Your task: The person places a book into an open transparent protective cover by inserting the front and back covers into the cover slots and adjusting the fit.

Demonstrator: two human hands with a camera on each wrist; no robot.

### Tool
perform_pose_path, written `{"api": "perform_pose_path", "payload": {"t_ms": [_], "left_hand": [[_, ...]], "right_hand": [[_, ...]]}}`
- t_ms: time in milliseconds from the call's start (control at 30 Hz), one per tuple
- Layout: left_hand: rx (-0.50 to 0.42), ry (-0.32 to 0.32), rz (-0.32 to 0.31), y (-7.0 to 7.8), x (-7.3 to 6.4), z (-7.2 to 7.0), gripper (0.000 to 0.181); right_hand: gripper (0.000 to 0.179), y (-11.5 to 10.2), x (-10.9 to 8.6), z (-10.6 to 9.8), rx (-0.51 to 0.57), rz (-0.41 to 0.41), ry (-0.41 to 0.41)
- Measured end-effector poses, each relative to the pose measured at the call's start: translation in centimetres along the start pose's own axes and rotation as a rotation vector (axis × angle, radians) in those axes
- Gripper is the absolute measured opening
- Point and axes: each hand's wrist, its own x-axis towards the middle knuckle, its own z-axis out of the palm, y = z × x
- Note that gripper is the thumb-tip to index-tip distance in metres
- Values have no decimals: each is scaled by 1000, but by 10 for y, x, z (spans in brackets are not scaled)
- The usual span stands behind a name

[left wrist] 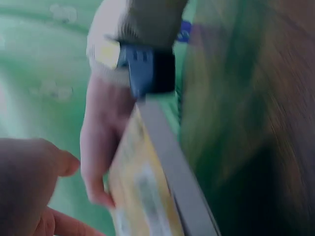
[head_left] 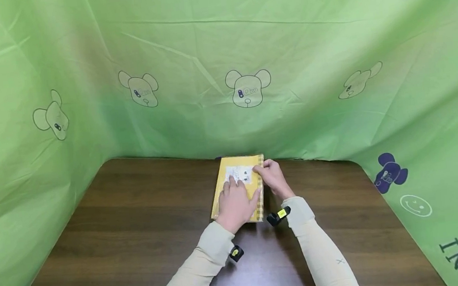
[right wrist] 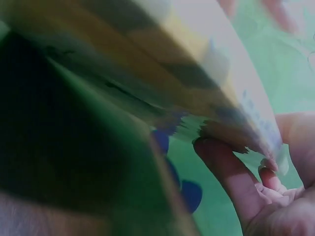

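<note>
A thick yellow book (head_left: 223, 174) with a white label and a plaid strip down its right side is at the table's far edge in the head view. My right hand (head_left: 274, 178) grips its right edge, thumb on top of the cover and fingers beneath, as the right wrist view also shows at the clear-wrapped, plaid edge (right wrist: 189, 73). Over the front cover lies my left hand (head_left: 235, 206), its fingers spread across the lower part of the label. The pale side of the book (left wrist: 170, 152) shows in the left wrist view, tilted and raised from the table.
A dark brown wooden table (head_left: 137, 227) spreads around the hands. Green cloth (head_left: 184, 40) printed with bear heads hangs behind it and along both sides. Each wrist wears a small black camera (head_left: 236, 253) on a strap.
</note>
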Motion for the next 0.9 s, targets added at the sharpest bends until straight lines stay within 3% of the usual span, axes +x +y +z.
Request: {"api": "perform_pose_path", "payload": {"t_ms": [200,300,400,533,733,900], "left_hand": [[-159,-122,-35,18,-2,-4,85],[-202,-142,-65,22,-3,-4,88],[-171,-123,-75,25,-5,-5,89],[-64,-86,-85,29,-10,-5,92],[63,34,-79,29,-13,-4,97],[52,84,-61,25,-13,-9,93]], "right_hand": [[17,-20,-7,5,-47,-30,-23],[18,-24,-8,7,-42,-40,-49],[19,-28,-12,8,-8,-52,-73],[19,-34,-19,11,36,-106,-116],[13,-39,-23,17,154,-173,-156],[10,-40,-26,19,236,-219,-194]]}}
